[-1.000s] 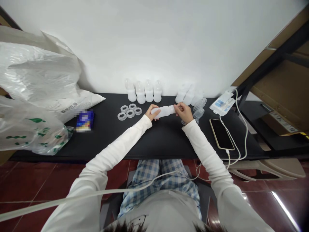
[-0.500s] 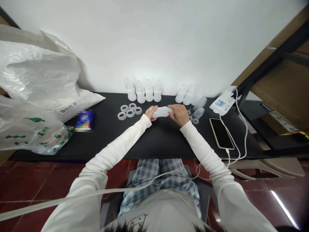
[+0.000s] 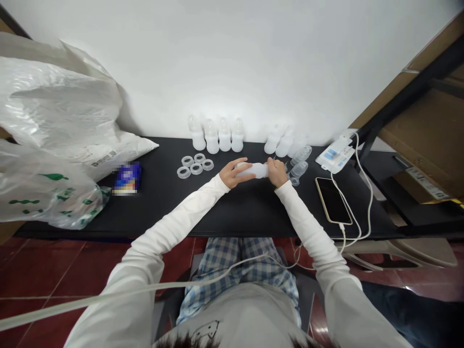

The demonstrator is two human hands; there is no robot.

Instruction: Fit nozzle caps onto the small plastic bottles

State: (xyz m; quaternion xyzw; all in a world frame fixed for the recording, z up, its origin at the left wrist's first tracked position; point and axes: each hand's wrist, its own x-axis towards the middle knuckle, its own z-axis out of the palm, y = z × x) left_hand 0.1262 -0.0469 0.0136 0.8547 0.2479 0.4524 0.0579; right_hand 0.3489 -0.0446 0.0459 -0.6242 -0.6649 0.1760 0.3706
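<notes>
A white baby bottle (image 3: pixel 258 170) lies sideways between my two hands, just above the black table. My left hand (image 3: pixel 234 174) wraps its fingers round the bottle's left part. At the right end, the fingers of my right hand (image 3: pixel 277 172) are closed; whether they pinch a small part there is hidden. Several bottles with clear caps (image 3: pixel 224 135) stand upright by the wall. To the left lie several translucent rings (image 3: pixel 196 168). Two more white bottles (image 3: pixel 284 142) stand behind my right hand, and clear caps (image 3: pixel 299 168) with small clear pieces lie beside it.
A phone (image 3: pixel 333 200) on a white cable and an opened white packet (image 3: pixel 335 153) lie at the right. Large plastic bags (image 3: pixel 54 111) and a blue packet (image 3: pixel 126 179) fill the left side. A cable crosses over my lap. Cardboard boxes (image 3: pixel 427 130) stand on a rack at the far right.
The bottle has shifted slightly right. My left hand has moved over it with fingers spread around it, and my right hand has closed at its right end. A dark shape has appeared at lower right.
</notes>
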